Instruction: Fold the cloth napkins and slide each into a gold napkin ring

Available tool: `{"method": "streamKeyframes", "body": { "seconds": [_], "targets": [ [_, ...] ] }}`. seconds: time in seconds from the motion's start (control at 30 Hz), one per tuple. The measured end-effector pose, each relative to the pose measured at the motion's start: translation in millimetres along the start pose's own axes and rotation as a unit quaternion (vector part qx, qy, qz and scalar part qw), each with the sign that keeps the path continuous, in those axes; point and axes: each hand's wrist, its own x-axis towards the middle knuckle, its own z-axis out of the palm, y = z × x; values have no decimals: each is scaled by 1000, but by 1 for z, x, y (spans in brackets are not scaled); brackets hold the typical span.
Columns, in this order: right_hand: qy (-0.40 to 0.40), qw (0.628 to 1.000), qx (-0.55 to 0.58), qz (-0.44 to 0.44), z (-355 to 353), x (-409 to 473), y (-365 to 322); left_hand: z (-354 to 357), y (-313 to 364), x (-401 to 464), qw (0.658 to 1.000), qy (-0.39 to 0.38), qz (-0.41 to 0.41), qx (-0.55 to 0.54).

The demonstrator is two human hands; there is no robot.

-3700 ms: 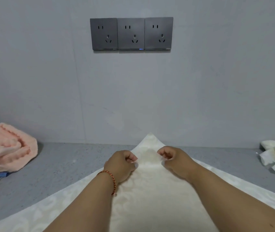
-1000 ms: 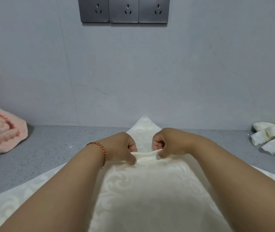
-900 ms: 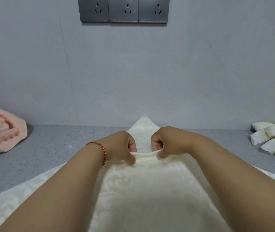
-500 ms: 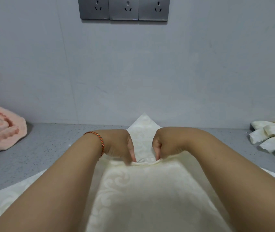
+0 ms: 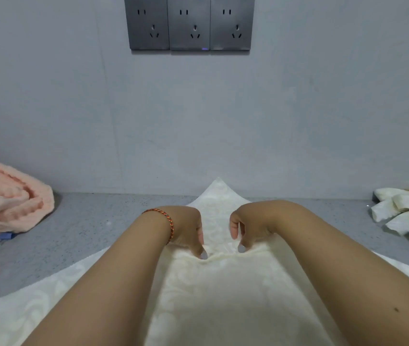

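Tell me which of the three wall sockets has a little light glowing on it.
The middle socket: a small blue-violet light glows at its bottom edge. The left socket and right socket show none.

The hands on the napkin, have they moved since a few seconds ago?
Yes. Both hands have drawn back toward the person, farther from the napkin's far corner.
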Motion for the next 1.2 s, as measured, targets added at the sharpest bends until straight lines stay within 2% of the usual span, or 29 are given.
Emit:
{"method": "streamKeyframes", "body": {
  "seconds": [0.13,0.23,0.43,0.53,0.63,0.77,0.87,0.93,1.2],
  "targets": [
    [-21,998,-53,-1,-3,-3,-7,-3,6,-3,999,-21,-10,47],
    [4,998,-69,-4,3,-9,-9,-4,11,-13,998,-22,-16,58],
    [103,992,-53,-44,19,-28,-6,8,22,-37,996,55,8,69],
    [177,980,-76,-53,31,-39,-3,16,28,-49,988,124,21,95],
    [214,970,-94,-74,39,-48,-3,23,29,-60,983,152,32,97],
    [188,971,-112,-95,42,-59,-7,26,32,-71,987,120,36,103],
    [151,980,-104,-74,40,-62,-10,24,37,-73,988,100,13,114],
    [145,984,-78,-61,35,-62,-10,22,39,-70,991,103,-13,90],
    [77,995,43,-43,25,-44,3,21,28,-53,995,78,-21,52]
  ]
}}
